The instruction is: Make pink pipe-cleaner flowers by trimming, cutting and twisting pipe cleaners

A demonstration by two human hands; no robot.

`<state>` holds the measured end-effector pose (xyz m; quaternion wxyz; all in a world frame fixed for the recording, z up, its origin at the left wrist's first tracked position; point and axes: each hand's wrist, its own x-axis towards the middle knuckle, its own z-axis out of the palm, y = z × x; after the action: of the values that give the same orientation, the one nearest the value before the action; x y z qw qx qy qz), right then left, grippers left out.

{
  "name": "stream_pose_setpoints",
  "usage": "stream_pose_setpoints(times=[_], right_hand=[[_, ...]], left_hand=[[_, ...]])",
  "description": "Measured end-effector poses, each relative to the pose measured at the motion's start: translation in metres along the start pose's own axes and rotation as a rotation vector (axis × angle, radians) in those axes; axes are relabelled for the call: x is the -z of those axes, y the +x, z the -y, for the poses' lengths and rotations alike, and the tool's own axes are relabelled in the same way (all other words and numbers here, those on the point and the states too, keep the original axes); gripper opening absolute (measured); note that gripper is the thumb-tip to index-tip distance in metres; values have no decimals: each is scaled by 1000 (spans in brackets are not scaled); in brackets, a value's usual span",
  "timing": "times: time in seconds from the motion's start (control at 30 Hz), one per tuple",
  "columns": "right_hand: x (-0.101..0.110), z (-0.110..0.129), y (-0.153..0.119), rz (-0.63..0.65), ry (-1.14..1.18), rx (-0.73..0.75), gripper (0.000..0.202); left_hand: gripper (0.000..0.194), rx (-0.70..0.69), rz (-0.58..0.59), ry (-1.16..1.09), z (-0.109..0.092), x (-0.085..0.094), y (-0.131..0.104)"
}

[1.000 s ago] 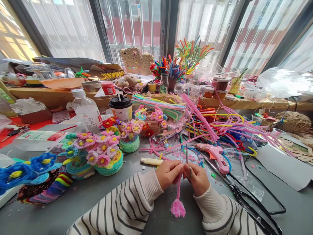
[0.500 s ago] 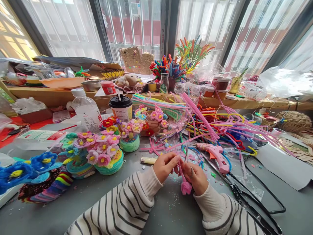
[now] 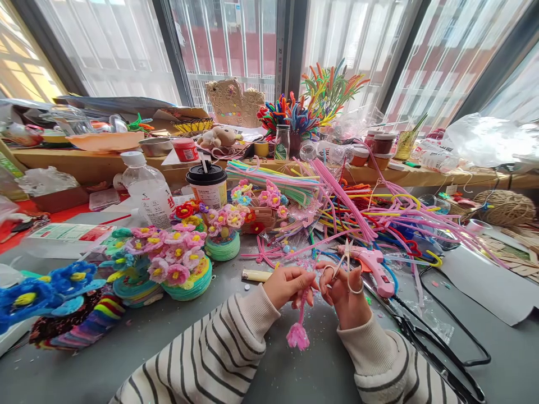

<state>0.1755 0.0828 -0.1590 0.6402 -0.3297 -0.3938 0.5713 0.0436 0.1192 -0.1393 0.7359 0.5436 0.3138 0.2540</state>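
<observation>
Left hand (image 3: 290,287): 1, fingers clamped together on the stem of 1 pink fuzzy flower (image 3: 298,336); bloom hanging head-down below the hand, over the grey tabletop (image 3: 231,348).
Scissors (image 3: 346,252): 1 pair, held by its 2 loops in the fingers of the right hand (image 3: 347,294), just beside the left; blades slightly parted, pointing away from the wearer.
Glue gun (image 3: 381,272): 1, pink, lying just beyond the right hand.
Cream stick (image 3: 256,275): 1, lying near the left hand.
Pink pipe cleaners (image 3: 345,202): loose bundle, beyond the glue gun.
Green pot (image 3: 224,248): 1, bearing fuzzy blooms, left of the hands.
Bottle (image 3: 147,193): 1, clear, white-capped, upright.
Cup (image 3: 207,191): 1, black-lidded, right of the bottle.
Twine ball (image 3: 505,207): 1, far right.
</observation>
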Motion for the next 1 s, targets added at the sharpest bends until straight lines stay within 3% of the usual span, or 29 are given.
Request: stream_pose_setpoints(times=[0.2, 0.37, 0.6, 0.7, 0.87, 1.0], right_hand=[[0, 0, 0, 67, 98, -76, 54], [9, 6, 2, -90, 190, -103, 53], [10, 15, 5, -242, 220, -55, 52], [11, 16, 5, -207, 189, -24, 51], [13, 5, 5, -108, 77, 25, 48], [5, -6, 1, 89, -221, 16, 57]], left_hand=[[29, 55, 34, 131, 0, -4, -2], [26, 97, 147, 179, 3, -4, -3], [23, -9, 146, 302, 3, -2, -5], [23, -29, 73, 285, 2, -1, -4], [23, -123, -197, 18, -4, 1, -2], [33, -233, -198, -182, -6, 1, -1]])
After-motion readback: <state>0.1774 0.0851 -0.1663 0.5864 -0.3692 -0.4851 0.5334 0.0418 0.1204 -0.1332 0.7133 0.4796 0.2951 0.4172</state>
